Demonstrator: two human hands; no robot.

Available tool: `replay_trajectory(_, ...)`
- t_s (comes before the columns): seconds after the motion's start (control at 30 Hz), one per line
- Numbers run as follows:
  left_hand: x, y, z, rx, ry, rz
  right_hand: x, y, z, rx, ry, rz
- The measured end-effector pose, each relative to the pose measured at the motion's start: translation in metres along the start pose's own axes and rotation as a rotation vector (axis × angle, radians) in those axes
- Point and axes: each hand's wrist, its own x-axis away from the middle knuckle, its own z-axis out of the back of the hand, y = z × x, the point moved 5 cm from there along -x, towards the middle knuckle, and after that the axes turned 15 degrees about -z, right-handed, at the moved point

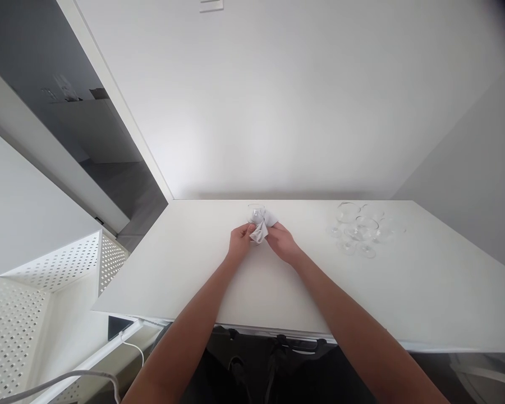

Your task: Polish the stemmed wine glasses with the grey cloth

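Observation:
Near the middle of the white table [185, 269], a clear stemmed glass [256, 211] is upright between my two hands, its rim toward the wall. A light grey cloth [260, 232] is bunched around its lower part and covers most of the stem. My left hand [239, 240] is closed, thumb and fingers pinching the glass and the cloth's edge from the left. My right hand [281, 241] grips the cloth from the right, and its fingertips are partly hidden in the folds. Whether the glass's foot touches the table cannot be made out.
Several clear stemmed glasses [364, 230] stand close together on the table's right side. A white wall [278, 112] rises behind the table. White perforated panels [17, 320] and a white cable [67, 375] are at the lower left, beside a doorway [109, 146].

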Motion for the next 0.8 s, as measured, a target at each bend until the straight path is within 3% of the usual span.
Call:
replay_trajectory(0.23, 0.001, 0.000, 0.001, -0.229, -0.123, -0.164, -0.008, 0.009, 0.002, 0.160, -0.002, 0.018)
replay_trajectory(0.37, 0.000, 0.004, 0.002, -0.326, -0.093, -0.202, -0.014, 0.020, 0.008, 0.353, 0.099, -0.047)
replay_trajectory(0.5, 0.000, 0.003, 0.001, -0.062, 0.003, -0.143, -0.011, 0.019, 0.004, 0.211, 0.079, -0.106)
replay_trajectory(0.63, -0.001, -0.009, 0.007, 0.316, 0.217, 0.099, -0.001, 0.015, -0.011, -0.127, -0.197, -0.291)
replay_trajectory(0.7, -0.002, -0.011, 0.003, 0.537, 0.198, 0.186, 0.005, 0.015, -0.014, -0.213, -0.272, -0.393)
replay_trajectory(0.8, -0.004, -0.001, -0.002, 0.695, 0.091, 0.131, 0.008, 0.016, -0.012, -0.227, -0.287, -0.441)
